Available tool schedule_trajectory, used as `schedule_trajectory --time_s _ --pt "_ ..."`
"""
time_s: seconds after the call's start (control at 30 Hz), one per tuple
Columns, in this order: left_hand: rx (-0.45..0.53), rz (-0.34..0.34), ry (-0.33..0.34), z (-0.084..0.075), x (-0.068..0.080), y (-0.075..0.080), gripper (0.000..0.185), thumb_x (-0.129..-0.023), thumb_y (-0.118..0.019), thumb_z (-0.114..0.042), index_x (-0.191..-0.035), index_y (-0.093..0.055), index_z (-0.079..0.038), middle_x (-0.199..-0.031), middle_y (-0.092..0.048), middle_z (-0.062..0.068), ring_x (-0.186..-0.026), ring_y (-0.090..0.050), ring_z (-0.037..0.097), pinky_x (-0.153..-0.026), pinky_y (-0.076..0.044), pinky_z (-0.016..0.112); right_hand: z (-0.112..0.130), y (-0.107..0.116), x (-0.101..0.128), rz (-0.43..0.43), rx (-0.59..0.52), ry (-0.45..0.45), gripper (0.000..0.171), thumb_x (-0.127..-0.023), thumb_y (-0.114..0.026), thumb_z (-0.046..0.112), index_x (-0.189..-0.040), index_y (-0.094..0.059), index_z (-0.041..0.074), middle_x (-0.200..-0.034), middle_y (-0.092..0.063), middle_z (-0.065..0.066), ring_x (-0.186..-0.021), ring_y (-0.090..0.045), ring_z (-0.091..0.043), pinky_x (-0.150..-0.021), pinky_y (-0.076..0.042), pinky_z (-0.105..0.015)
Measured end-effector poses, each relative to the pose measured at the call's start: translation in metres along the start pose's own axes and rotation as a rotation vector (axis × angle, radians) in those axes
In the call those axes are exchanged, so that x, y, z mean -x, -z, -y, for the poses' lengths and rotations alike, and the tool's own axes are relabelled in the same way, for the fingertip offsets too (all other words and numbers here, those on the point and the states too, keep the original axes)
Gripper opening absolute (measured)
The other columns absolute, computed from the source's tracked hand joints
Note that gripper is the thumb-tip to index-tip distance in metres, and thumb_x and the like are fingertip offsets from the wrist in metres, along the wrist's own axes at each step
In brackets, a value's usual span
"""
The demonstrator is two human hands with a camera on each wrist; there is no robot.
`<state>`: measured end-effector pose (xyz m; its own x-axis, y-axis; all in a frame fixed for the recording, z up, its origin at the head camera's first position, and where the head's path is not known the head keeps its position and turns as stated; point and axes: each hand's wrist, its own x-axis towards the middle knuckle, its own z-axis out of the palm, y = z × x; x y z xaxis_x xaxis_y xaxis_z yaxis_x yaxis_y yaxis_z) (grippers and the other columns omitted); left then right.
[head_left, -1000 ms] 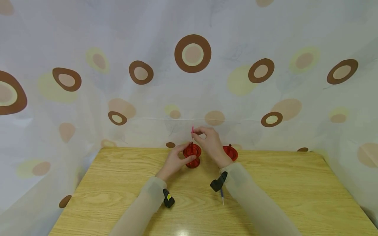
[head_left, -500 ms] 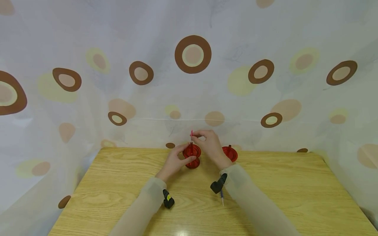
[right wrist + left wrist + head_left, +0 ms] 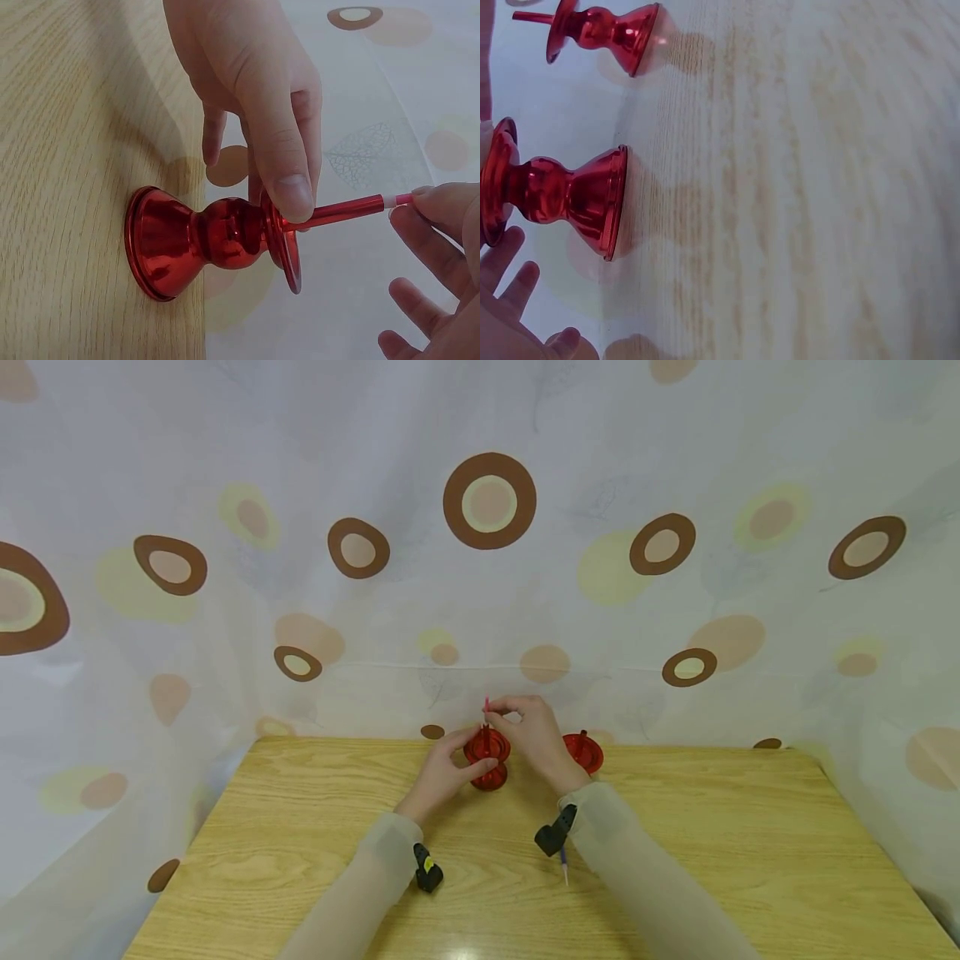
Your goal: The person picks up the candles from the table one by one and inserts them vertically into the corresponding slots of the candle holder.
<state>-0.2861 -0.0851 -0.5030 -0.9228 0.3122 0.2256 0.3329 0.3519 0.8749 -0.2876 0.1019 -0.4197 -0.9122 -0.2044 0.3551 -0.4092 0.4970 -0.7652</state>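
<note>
A shiny red candle holder (image 3: 487,750) stands upright on the table, with a thin red tube rising from its round dish. My left hand (image 3: 445,774) holds the dish; the right wrist view has the thumb on the dish's upper face beside the tube, while fingers reach to the other side. My right hand (image 3: 531,733) pinches a thin pink candle (image 3: 405,199) between thumb and forefinger, its other fingers loosely spread. The candle's white end sits right at the tube's mouth, in line with it.
A second red candle holder (image 3: 585,752) stands at the back right, behind my right wrist. Below that wrist a purple stick with a white tip (image 3: 564,860) lies on the wooden table (image 3: 712,835). A patterned sheet (image 3: 600,652) rises behind the table's back edge.
My right hand has lowered the pink candle, bringing its white end down to the tube's mouth. The left hand has kept its hold on the candle holder.
</note>
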Motion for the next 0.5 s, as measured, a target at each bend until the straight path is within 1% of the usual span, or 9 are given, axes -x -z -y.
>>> schedule_trajectory --time_s 0.1,0.27,0.5 --pt "0.008 0.0 -0.003 -0.0006 0.0005 0.0002 0.068 -0.094 -0.08 -0.027 -0.152 -0.053 -0.007 -0.152 -0.056 0.011 -0.145 -0.046 0.032 -0.12 -0.036 0.053 -0.0003 0.0003 0.0007 0.006 -0.006 -0.008 0.017 -0.098 -0.073 0.015 -0.106 -0.081 0.002 -0.105 -0.078 -0.01 -0.114 -0.066 -0.031 -0.104 -0.049 -0.057" --pt "0.01 -0.001 -0.011 -0.001 0.0008 0.0001 0.066 -0.094 -0.08 -0.028 -0.152 -0.054 -0.007 -0.152 -0.056 0.011 -0.145 -0.046 0.033 -0.119 -0.036 0.054 -0.0033 -0.0008 0.0013 0.007 -0.002 -0.017 0.017 -0.099 -0.073 0.016 -0.107 -0.081 0.004 -0.107 -0.078 -0.009 -0.114 -0.066 -0.03 -0.105 -0.049 -0.055" --pt "0.019 -0.003 -0.015 -0.0017 0.0012 -0.0001 0.066 -0.094 -0.08 -0.027 -0.152 -0.054 -0.008 -0.151 -0.057 0.011 -0.144 -0.047 0.032 -0.119 -0.036 0.054 -0.0051 -0.003 0.0016 0.006 0.014 -0.039 0.018 -0.099 -0.073 0.017 -0.108 -0.081 0.003 -0.11 -0.078 -0.009 -0.119 -0.061 -0.031 -0.109 -0.044 -0.055"
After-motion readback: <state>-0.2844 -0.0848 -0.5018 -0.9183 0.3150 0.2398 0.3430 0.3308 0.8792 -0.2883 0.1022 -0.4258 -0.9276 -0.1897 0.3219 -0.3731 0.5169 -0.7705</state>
